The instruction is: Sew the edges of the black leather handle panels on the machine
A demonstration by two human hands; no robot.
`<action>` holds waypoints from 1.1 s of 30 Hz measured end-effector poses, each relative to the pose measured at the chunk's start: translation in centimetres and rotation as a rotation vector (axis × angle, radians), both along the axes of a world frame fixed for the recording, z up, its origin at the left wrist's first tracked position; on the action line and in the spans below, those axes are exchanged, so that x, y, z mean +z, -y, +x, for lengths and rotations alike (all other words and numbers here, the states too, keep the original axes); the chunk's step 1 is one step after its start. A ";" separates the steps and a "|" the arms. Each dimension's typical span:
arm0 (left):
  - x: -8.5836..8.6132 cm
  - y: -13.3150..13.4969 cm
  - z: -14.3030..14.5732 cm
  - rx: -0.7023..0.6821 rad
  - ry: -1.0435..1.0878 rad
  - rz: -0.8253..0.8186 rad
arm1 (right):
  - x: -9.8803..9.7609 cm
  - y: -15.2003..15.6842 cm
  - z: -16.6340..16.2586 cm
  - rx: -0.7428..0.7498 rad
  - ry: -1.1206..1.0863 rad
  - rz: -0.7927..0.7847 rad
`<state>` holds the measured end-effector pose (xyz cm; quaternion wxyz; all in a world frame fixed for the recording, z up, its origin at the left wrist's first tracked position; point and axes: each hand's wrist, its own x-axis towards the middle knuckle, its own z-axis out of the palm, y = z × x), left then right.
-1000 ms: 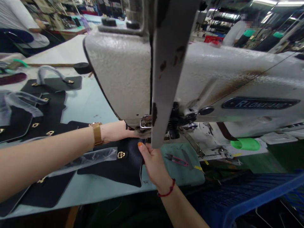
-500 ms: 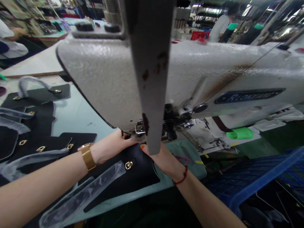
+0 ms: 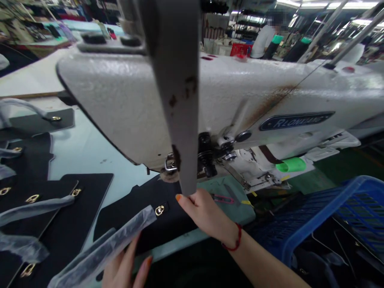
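Pale tabletop [image 3: 87, 148] carries a black panel [image 3: 141, 197], right hand [image 3: 208, 214] gripping its edge, left hand [image 3: 122, 269] loosely spread beside.

The person's bare, orange-nailed right hand [image 3: 207, 214] stretches its thumb [image 3: 186, 204] forward and left, the forefinger [image 3: 201, 195] bent beside it; 1 bare forearm [image 3: 270, 262] slants to the lower right. The bare left hand [image 3: 120, 270] sits lower, thumb apart from its partly hidden fingers [image 3: 129, 252].
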<state>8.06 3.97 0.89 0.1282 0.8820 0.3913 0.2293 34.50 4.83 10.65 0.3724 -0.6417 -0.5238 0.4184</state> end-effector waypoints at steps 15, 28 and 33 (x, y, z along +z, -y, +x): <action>5.2 -10.5 3.2 -0.462 0.056 0.378 | -4.1 1.2 -2.0 -0.215 -0.107 0.080; 7.8 -11.2 1.8 -0.491 -0.213 0.202 | -4.2 1.3 -3.4 -0.295 -0.236 0.066; 7.7 -12.1 1.9 -0.469 -0.194 0.139 | -3.6 0.6 -3.0 -0.289 -0.241 0.075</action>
